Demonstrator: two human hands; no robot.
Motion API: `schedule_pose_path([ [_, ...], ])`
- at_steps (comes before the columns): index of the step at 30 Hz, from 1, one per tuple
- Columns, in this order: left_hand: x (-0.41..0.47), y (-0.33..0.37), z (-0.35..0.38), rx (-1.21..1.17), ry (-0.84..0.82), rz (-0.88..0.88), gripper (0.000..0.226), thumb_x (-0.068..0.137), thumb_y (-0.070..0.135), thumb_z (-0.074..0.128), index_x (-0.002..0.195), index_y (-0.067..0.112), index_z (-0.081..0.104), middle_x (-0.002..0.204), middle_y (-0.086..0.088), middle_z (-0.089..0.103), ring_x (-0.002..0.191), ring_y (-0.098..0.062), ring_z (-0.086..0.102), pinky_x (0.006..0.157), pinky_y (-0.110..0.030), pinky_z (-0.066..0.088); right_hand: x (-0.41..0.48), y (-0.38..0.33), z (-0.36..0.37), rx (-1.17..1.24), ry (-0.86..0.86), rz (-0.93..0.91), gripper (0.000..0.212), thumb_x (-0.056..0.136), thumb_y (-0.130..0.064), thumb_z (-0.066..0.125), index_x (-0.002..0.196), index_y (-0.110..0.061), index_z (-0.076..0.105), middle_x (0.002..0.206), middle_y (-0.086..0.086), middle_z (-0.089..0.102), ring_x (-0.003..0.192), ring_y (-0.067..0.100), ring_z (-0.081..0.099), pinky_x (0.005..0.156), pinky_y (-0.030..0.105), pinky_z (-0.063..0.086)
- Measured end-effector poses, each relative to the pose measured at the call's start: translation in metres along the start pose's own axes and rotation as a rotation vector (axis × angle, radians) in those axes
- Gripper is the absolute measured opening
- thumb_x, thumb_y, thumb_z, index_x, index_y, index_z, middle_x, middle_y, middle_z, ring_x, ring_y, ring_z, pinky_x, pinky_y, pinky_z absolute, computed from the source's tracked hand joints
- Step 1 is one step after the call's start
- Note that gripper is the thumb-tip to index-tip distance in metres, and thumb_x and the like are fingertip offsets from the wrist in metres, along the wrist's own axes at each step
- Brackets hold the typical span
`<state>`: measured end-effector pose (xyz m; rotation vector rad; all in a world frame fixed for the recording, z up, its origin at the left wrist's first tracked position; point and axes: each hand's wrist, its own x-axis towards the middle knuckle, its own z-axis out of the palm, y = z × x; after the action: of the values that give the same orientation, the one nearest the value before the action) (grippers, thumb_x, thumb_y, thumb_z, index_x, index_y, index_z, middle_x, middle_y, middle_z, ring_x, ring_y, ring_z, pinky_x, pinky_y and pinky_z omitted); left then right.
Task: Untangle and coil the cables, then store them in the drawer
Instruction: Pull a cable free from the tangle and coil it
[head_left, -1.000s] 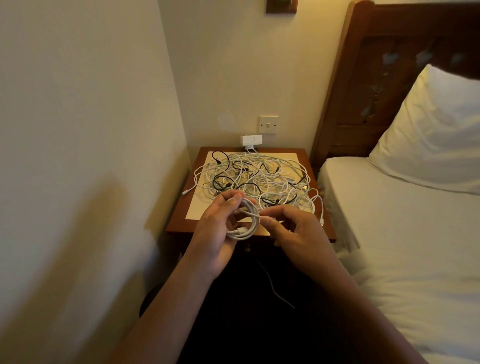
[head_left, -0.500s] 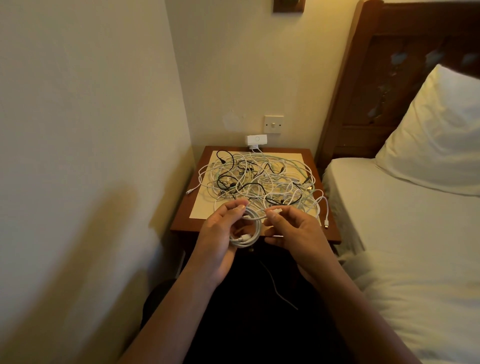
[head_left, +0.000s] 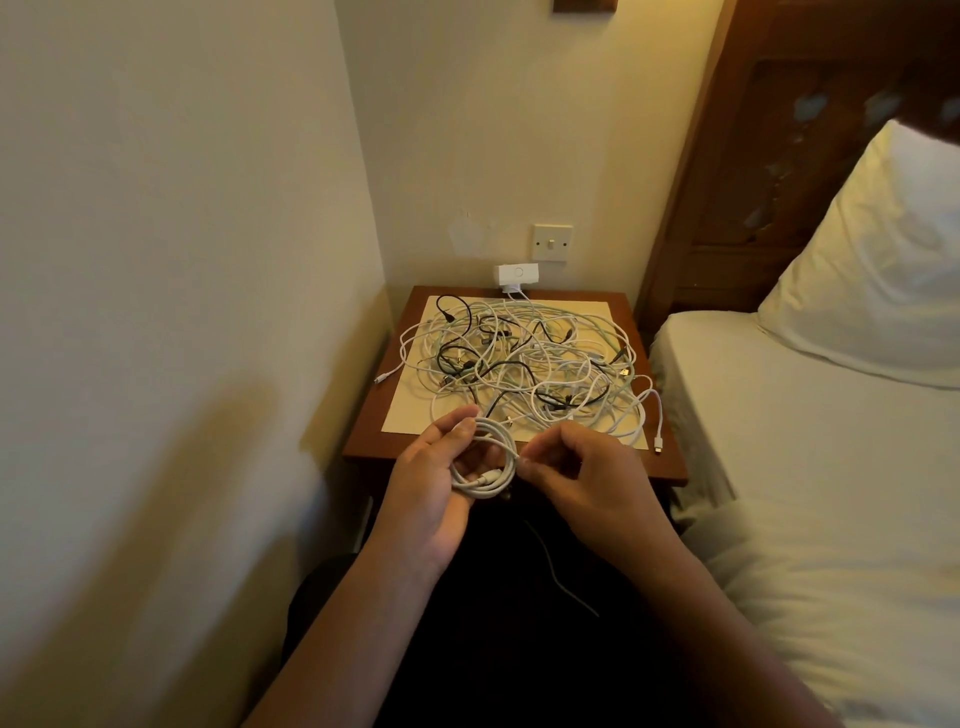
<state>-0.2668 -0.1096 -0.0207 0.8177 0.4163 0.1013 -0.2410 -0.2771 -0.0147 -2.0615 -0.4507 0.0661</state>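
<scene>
- One wooden bedside table (head_left: 371, 441) fills a cream-walled corner beside one bed (head_left: 779, 415) with one pillow (head_left: 883, 270).
- One cream mat (head_left: 410, 415) on it carries tangled white and black cables (head_left: 524, 358), too knotted for me to count.
- My left hand (head_left: 431, 488) grips one coiled white cable (head_left: 485, 480) over the near edge; my right hand (head_left: 587, 478) pinches its strand.

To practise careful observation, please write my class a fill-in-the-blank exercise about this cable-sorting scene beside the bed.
The left hand and the right hand grip one white cable wound into a ____.
The tangled cables on the bedside table are white and ____.
The pillow lies on the ____.
The light switch is mounted on the ____.
Missing words: coil, black, bed, wall.
</scene>
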Motion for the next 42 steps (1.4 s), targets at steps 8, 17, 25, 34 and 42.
schedule_pose_path([
  [8,-0.008,-0.003,-0.007,0.267,-0.089,0.034,0.025,0.1,0.004,0.057,0.122,0.009,0.068,0.103,-0.014,0.076,0.091,-0.022,0.07,0.076,-0.036,0.06,0.003,0.002,-0.009,-0.096,0.113,-0.045,0.018,0.093,-0.014,0.074,0.107,-0.025,0.075,0.088,-0.014,0.072,0.08,0.004,0.067,0.071,0.025,0.059],
  [17,-0.004,-0.001,0.0,-0.008,-0.02,0.007,0.029,0.098,-0.003,0.055,0.125,0.001,0.064,0.093,-0.018,0.072,0.075,-0.019,0.07,0.074,-0.04,0.064,-0.004,-0.006,-0.004,-0.14,0.039,-0.049,0.018,0.088,-0.02,0.08,0.091,-0.032,0.068,0.084,-0.014,0.069,0.08,-0.001,0.065,0.067,0.016,0.054],
  [25,-0.01,0.0,-0.005,-0.009,-0.181,-0.097,0.041,0.094,0.002,0.057,0.135,-0.001,0.056,0.089,-0.013,0.067,0.077,-0.018,0.067,0.077,-0.039,0.063,0.005,0.009,-0.019,0.745,-0.28,0.391,0.052,0.073,-0.009,0.083,0.121,-0.014,0.066,0.104,0.008,0.075,0.087,0.015,0.071,0.072,0.029,0.055],
  [34,-0.011,0.007,-0.013,0.271,-0.226,-0.162,0.041,0.091,0.03,0.062,0.121,0.002,0.071,0.081,-0.01,0.069,0.073,-0.017,0.065,0.072,-0.029,0.051,0.008,0.022,-0.011,0.828,-0.265,0.422,0.034,0.074,-0.014,0.08,0.108,-0.013,0.076,0.105,0.011,0.076,0.09,0.019,0.072,0.081,0.033,0.054],
  [42,-0.009,-0.005,-0.013,-0.118,-0.209,-0.223,0.039,0.091,0.015,0.063,0.125,-0.005,0.064,0.109,-0.019,0.07,0.091,-0.022,0.064,0.087,-0.036,0.057,0.009,0.013,0.007,0.937,-0.134,0.392,0.034,0.077,-0.015,0.078,0.109,-0.006,0.07,0.1,0.012,0.077,0.088,0.021,0.075,0.077,0.03,0.06],
])
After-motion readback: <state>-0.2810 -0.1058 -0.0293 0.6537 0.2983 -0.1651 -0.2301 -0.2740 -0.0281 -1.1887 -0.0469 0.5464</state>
